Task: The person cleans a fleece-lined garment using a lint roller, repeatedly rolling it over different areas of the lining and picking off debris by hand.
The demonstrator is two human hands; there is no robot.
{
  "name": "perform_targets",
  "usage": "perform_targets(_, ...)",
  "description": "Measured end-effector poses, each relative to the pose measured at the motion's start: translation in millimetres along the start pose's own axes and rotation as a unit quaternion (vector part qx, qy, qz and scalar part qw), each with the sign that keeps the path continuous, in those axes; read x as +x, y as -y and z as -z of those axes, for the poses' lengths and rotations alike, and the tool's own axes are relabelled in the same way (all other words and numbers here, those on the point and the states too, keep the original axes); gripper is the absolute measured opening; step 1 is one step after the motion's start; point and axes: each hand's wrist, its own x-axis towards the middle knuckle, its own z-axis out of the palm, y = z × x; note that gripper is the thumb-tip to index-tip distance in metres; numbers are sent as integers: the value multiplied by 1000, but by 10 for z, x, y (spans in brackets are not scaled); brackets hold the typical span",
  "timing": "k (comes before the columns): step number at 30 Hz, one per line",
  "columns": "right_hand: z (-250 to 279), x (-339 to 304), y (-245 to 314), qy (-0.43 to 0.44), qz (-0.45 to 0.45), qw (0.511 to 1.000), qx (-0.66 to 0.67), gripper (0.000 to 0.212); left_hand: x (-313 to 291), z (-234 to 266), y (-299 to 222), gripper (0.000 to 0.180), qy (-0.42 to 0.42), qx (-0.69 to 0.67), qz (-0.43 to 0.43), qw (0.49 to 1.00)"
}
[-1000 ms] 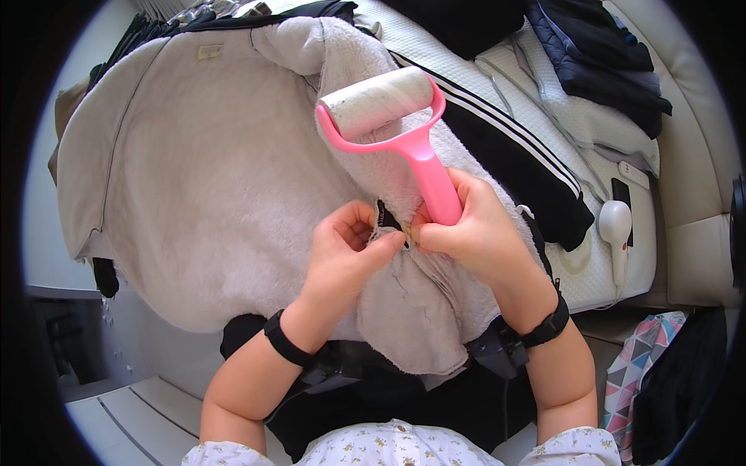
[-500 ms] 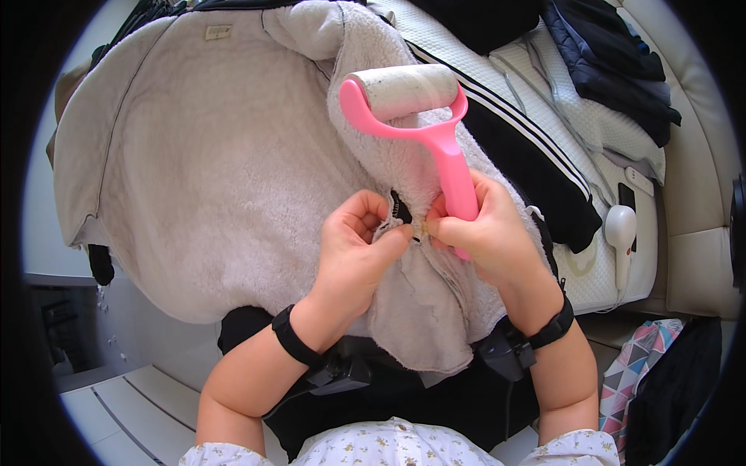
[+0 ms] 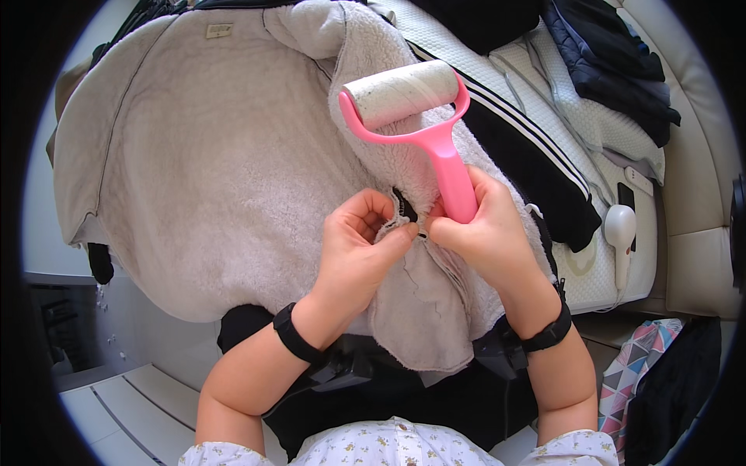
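Note:
A light grey fleece-lined garment (image 3: 210, 155) lies spread with its lining up, its lower edge draped toward my lap. My left hand (image 3: 361, 233) pinches a gathered bit of the lining beside a small dark opening (image 3: 406, 206), perhaps a pocket mouth. Held in my right hand (image 3: 489, 233) is a pink-handled lint roller (image 3: 447, 159), its white roller end raised above the fleece. The thumb and fingertips of that hand also meet at the cloth close to my left fingertips. What exactly they pinch there is hidden. Below hangs a grey flap (image 3: 423, 311) with a few dark threads on it.
Black cloth with white stripes (image 3: 528, 144) lies right of the garment on a white quilted pad (image 3: 622, 287). Farther right are folded dark clothes (image 3: 614, 70), a white handheld device (image 3: 620, 229) with a cord, and a beige sofa (image 3: 699, 155). A triangle-patterned cloth (image 3: 637, 373) hangs lower right.
The lint roller has tilted slightly in my right hand, its handle end now hidden behind the palm. Both hands stay at nearly the same spot on the lining.

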Motion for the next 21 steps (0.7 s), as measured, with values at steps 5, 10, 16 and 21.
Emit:
perform_targets(5, 30, 9, 4, 14, -6, 1000, 26, 25, 3, 5, 1, 19, 1, 4, 1, 1000)
perform_targets(10, 48, 1, -4, 38, -33, 994, 99, 26, 0, 15, 3, 20, 3, -3, 5, 1000)
perform_targets(16, 64, 0, 3, 48, -44, 989, 131, 29, 10, 8, -3, 20, 4, 0, 10, 1000)
perform_targets(21, 78, -13, 45, 49, -51, 989, 133, 30, 15, 9, 4, 20, -2, 1, 8, 1000)
